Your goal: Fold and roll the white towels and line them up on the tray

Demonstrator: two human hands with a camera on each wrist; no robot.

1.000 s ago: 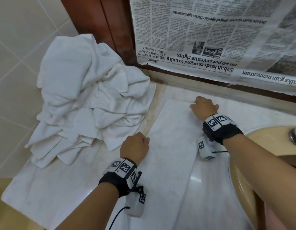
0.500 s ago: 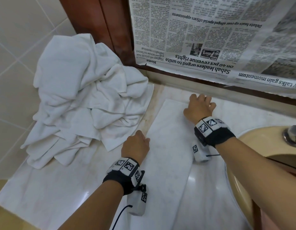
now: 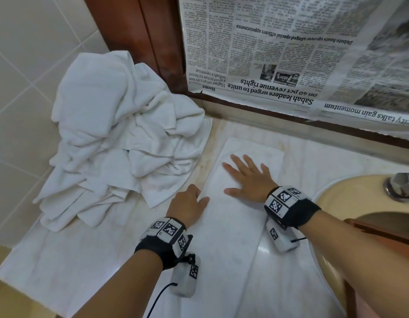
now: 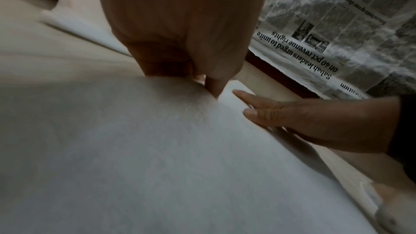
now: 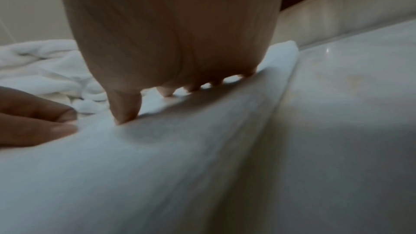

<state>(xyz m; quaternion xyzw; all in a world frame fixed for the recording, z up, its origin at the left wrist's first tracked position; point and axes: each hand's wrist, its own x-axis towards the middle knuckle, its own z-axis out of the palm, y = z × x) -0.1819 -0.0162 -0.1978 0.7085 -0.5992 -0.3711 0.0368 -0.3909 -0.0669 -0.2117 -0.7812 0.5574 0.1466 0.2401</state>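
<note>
A white towel [image 3: 231, 237] folded into a long strip lies flat on the pale counter, running from near me toward the back wall. My right hand [image 3: 247, 180] presses flat on its far half with fingers spread; the right wrist view shows its fingertips [image 5: 126, 113] on the cloth. My left hand [image 3: 189, 205] sits at the strip's left edge with fingers curled. Its thumb and forefinger pinch the towel [image 4: 157, 149] there. A crumpled pile of white towels [image 3: 120, 138] is heaped at the back left. No tray is in view.
A beige sink basin [image 3: 359, 214] with a chrome tap [image 3: 403, 184] is close on the right. Newspaper [image 3: 290, 53] covers the wall behind, next to a dark wooden frame [image 3: 141, 42]. Bare glossy counter [image 3: 279, 271] lies between the strip and the sink.
My right hand was a fist at the strip's far end. It has opened and slid toward me to lie flat on the towel. My left hand stays at the left edge.
</note>
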